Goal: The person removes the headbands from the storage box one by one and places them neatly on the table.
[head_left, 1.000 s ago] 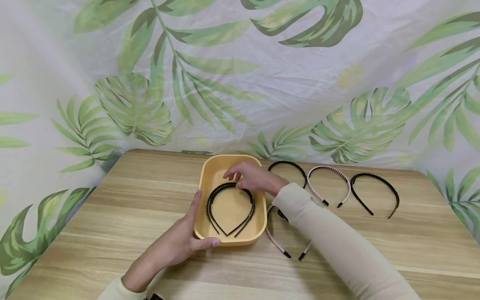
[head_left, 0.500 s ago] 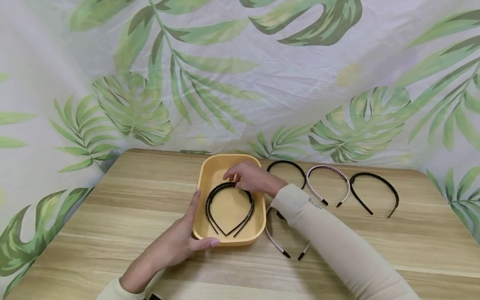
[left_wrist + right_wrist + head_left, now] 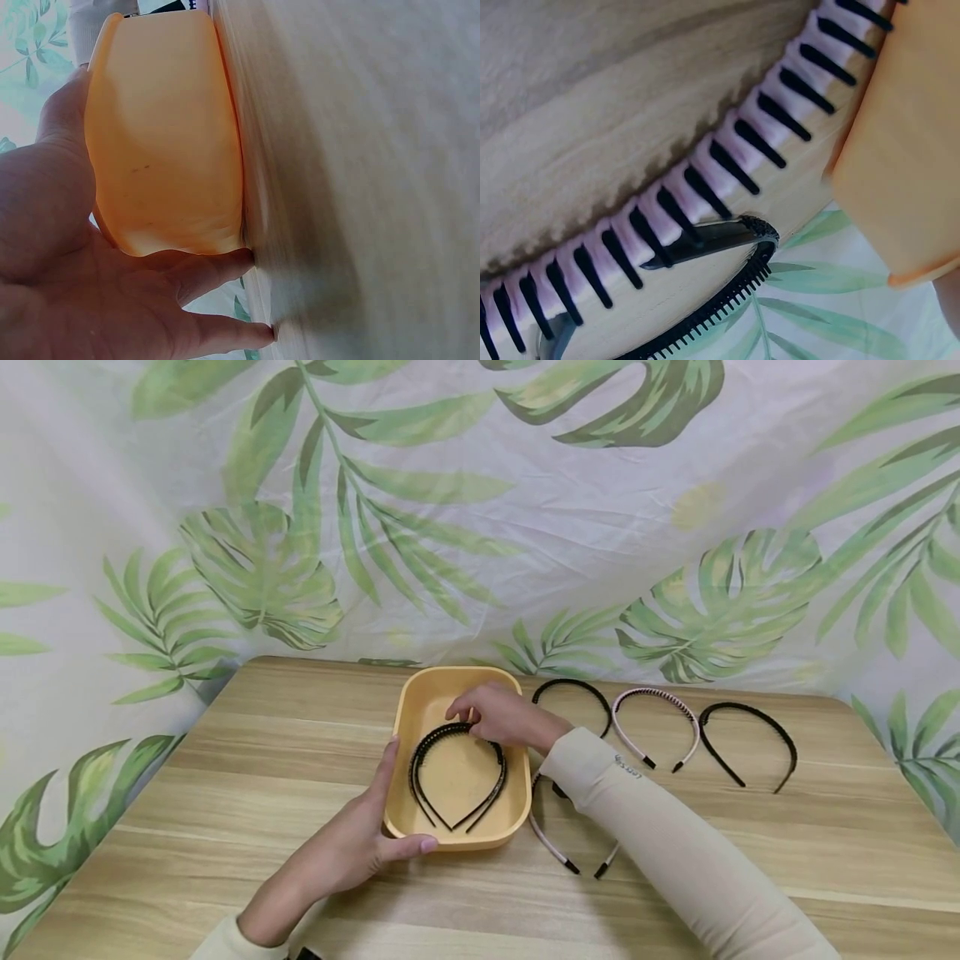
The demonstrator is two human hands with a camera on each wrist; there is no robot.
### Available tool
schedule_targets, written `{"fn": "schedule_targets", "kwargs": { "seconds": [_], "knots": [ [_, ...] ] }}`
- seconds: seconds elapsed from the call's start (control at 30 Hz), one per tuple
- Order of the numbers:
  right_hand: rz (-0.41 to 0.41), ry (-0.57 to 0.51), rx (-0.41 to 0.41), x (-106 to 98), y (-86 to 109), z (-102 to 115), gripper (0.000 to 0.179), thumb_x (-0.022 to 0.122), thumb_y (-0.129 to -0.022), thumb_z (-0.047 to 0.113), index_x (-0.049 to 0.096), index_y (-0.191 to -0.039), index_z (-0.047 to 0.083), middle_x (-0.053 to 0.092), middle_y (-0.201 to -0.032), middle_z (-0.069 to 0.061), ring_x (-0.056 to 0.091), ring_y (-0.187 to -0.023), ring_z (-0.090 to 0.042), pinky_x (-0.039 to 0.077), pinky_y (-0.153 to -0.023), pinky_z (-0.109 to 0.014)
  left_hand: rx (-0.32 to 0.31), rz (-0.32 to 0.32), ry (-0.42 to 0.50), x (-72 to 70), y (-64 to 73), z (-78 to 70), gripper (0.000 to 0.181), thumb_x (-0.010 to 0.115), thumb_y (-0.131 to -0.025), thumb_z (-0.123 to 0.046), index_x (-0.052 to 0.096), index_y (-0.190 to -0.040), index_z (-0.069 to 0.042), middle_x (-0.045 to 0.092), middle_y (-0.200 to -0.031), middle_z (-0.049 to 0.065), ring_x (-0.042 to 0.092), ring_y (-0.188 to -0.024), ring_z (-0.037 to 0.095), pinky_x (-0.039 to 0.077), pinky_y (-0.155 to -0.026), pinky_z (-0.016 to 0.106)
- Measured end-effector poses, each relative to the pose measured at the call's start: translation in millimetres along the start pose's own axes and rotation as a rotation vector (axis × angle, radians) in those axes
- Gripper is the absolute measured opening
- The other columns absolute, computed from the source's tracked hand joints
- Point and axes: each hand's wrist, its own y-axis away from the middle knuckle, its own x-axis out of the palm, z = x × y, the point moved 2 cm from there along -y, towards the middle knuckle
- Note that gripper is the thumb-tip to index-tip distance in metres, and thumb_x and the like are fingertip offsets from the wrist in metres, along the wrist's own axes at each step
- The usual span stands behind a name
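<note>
A shallow yellow tray (image 3: pixel 465 840) stands on the table, with two black toothed headbands (image 3: pixel 416 768) lying overlapped inside, ends toward me. My left hand (image 3: pixel 352 835) cups the tray's near left corner, thumb laid across the near rim and straight fingers along the outer left wall. In the left wrist view, two fingertips of that left hand (image 3: pixel 127 300) rest at the tabletop beside the tray. My right hand (image 3: pixel 498 712) reaches over the tray's right rim, its bent fingers and thumb holding a black headband at the top of its arch. The knuckles hide part of that arch.
Right of the tray, a pink headband (image 3: pixel 551 843) lies partly under the right sleeve (image 3: pixel 645 810). Behind it sit a black headband (image 3: pixel 573 682), a pink one with black teeth (image 3: pixel 625 731) and another black one (image 3: pixel 787 739). A leaf-print cloth (image 3: pixel 450 527) hangs at the table's back edge.
Both hands, the tray and the headbands keep their places relative to each other. The head view has shifted very slightly.
</note>
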Motion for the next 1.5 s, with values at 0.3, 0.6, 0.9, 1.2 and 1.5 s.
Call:
{"fn": "schedule_targets", "kwargs": {
  "seconds": [0.3,0.6,0.9,1.2,1.5],
  "knots": [
    [0.006,0.036,-0.001,-0.2,0.7,0.1,0.039,0.064,-0.093,-0.008,0.075,-0.128,0.007,0.076,-0.110,-0.011,0.070,-0.100,-0.022,0.056,-0.089,-0.034,0.011,-0.003,0.006,0.4,-0.9,0.2,0.133,0.085,-0.087,-0.044,-0.017,-0.167,-0.011,0.031,-0.164,0.035,0.058,-0.134,0.034,0.044,-0.111,0.056],
    [-0.010,0.084,-0.021,-0.3,-0.3,2.3,0.040,0.062,-0.091,-0.010,0.077,-0.124,0.007,0.075,-0.099,-0.009,0.063,-0.088,-0.017,0.053,-0.085,-0.032,-0.004,0.004,0.010,-0.3,-0.9,-0.2,0.133,0.084,-0.087,-0.045,-0.018,-0.167,-0.011,0.031,-0.164,0.035,0.057,-0.136,0.035,0.043,-0.112,0.057],
    [-0.013,0.089,-0.027,1.5,-0.9,2.3,0.042,0.061,-0.089,-0.012,0.078,-0.121,0.009,0.073,-0.096,-0.008,0.060,-0.087,-0.017,0.052,-0.086,-0.033,-0.021,0.011,0.023,0.1,0.1,0.9,0.134,0.084,-0.087,-0.045,-0.018,-0.166,-0.011,0.029,-0.165,0.036,0.058,-0.135,0.033,0.043,-0.112,0.055],
    [-0.029,0.045,-0.016,0.5,0.7,3.2,0.040,0.059,-0.092,-0.010,0.078,-0.121,0.009,0.071,-0.098,-0.008,0.061,-0.091,-0.018,0.052,-0.086,-0.033,-0.020,0.011,0.034,0.2,0.8,1.9,0.134,0.085,-0.087,-0.043,-0.018,-0.166,-0.010,0.027,-0.165,0.036,0.059,-0.133,0.032,0.044,-0.112,0.054],
    [-0.069,0.039,-0.038,-0.4,1.6,1.6,0.035,0.061,-0.094,-0.009,0.079,-0.117,0.008,0.073,-0.098,-0.009,0.064,-0.091,-0.019,0.053,-0.085,-0.030,-0.014,0.016,0.048,0.4,0.2,1.4,0.134,0.084,-0.087,-0.043,-0.018,-0.166,-0.011,0.025,-0.167,0.035,0.056,-0.137,0.034,0.042,-0.113,0.055]
  ]
}}
